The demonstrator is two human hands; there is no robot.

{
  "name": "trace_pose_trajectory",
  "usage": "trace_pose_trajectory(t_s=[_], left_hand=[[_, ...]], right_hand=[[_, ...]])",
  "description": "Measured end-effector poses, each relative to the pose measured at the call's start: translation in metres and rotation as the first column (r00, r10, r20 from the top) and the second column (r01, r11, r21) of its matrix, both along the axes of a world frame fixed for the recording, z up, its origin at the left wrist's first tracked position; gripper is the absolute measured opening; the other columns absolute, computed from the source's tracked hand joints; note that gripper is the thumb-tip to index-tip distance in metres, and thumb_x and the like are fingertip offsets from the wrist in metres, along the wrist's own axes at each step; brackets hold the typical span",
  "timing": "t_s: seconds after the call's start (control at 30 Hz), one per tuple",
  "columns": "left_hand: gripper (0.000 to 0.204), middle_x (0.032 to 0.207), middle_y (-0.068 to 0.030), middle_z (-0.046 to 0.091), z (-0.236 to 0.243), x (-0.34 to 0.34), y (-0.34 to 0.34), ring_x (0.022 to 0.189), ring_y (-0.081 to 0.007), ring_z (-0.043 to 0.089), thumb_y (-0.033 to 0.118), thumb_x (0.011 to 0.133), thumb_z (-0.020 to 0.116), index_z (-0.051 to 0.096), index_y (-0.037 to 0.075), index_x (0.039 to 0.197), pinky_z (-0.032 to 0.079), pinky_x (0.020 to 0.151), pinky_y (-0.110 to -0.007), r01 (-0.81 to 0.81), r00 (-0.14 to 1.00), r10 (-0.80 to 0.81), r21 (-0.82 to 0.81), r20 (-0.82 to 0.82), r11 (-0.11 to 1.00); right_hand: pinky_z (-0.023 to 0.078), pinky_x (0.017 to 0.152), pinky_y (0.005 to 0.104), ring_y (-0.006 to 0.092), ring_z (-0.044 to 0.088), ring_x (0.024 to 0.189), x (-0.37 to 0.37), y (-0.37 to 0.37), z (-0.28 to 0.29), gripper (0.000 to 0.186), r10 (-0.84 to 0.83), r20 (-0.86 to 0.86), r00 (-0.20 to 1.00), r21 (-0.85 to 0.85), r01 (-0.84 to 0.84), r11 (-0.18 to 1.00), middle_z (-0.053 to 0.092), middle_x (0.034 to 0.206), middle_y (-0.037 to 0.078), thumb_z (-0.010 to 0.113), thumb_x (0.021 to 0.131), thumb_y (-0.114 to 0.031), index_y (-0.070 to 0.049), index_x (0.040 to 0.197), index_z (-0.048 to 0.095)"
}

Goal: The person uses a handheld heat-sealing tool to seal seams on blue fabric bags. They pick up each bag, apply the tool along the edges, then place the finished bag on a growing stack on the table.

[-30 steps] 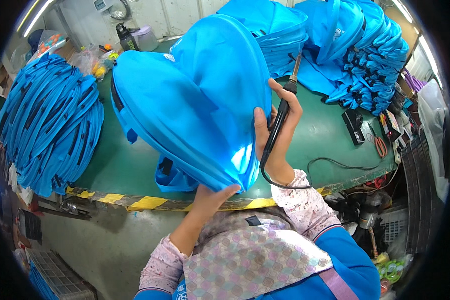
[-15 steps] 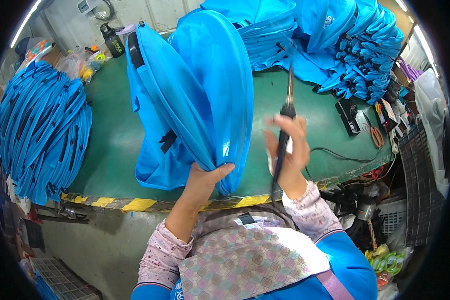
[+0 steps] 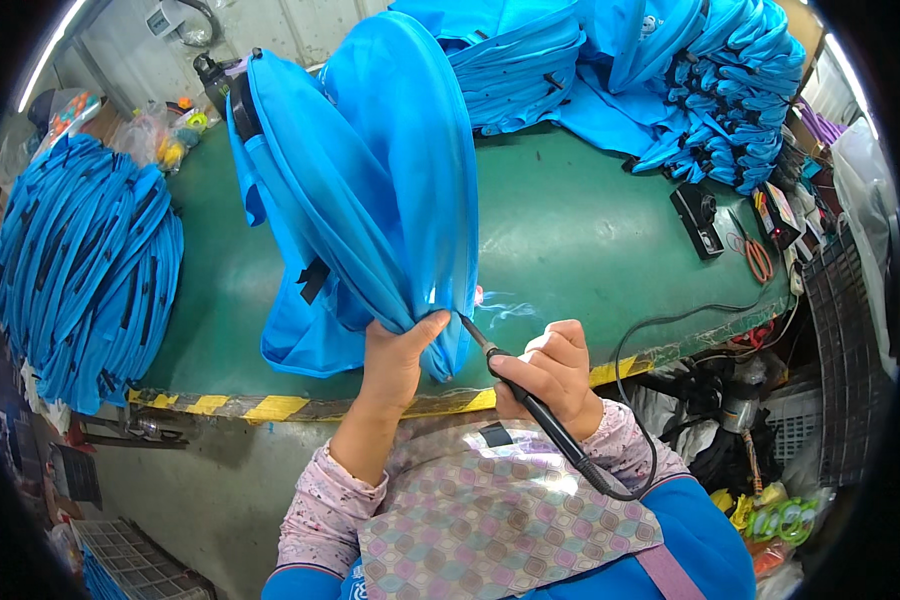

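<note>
A large blue fabric piece with a curved, hoop-like rim [image 3: 410, 150] stands on edge on the green table. Its black strip and a small black tab show on the left side. My left hand [image 3: 395, 362] grips the lower end of the rim, thumb across the folded edge; the fingers behind are hidden. In my right hand [image 3: 552, 375] is a soldering iron [image 3: 542, 412] with a black handle and trailing cord. The iron's tip meets the fabric edge just right of my left thumb, and a wisp of smoke [image 3: 510, 308] drifts beside it.
Stacked blue fabric pieces lie at the left [image 3: 85, 270] and back right [image 3: 730, 100]. Toward the right are a black box-shaped device [image 3: 697, 220], orange-handled scissors [image 3: 758, 262] and a small power unit [image 3: 775, 215]. Yellow-black tape [image 3: 275, 408] marks the table's front edge.
My right hand has lowered and turned the soldering iron, bringing its tip from pointing up and away onto the fabric edge. Smoke has appeared. The fabric piece has shifted slightly left.
</note>
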State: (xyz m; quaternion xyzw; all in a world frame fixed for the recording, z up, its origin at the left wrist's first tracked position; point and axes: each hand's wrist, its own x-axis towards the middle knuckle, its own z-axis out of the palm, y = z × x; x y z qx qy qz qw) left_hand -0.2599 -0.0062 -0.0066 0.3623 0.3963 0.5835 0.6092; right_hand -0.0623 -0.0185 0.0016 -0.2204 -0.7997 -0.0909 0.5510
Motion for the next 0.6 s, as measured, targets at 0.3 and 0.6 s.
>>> trace_pose_trajectory(t_s=[0.3, 0.6], left_hand=[[0.048, 0.120, -0.0099, 0.066, -0.017, -0.002, 0.001, 0.104, -0.0219, 0.065, 0.003, 0.082, 0.077, 0.059, -0.001, 0.126, 0.053, 0.091, -0.039, -0.075, 0.996, 0.076, 0.027, -0.044, 0.997], [0.048, 0.125, -0.0084, 0.058, -0.020, 0.007, -0.021, 0.111, -0.0172, 0.056, 0.011, 0.089, 0.072, 0.050, 0.001, 0.131, 0.046, 0.097, -0.033, -0.350, 0.936, 0.352, 0.134, 0.012, 0.927]], right_hand=[[0.037, 0.068, 0.0342, 0.0219, 0.049, 0.065, 0.005, 0.003, -0.001, 0.027, 0.076, -0.393, 0.917, -0.404, -0.246, 0.881, 0.062, 0.074, 0.005, 0.073, 0.077, -0.001, -0.005, 0.104, 0.069], [0.052, 0.088, 0.0391, 0.0328, 0.060, 0.110, -0.039, 0.074, 0.001, 0.060, 0.080, -0.201, 0.976, -0.091, -0.100, 0.991, 0.051, 0.141, 0.020, 0.073, 0.079, 0.008, -0.012, 0.133, 0.053]])
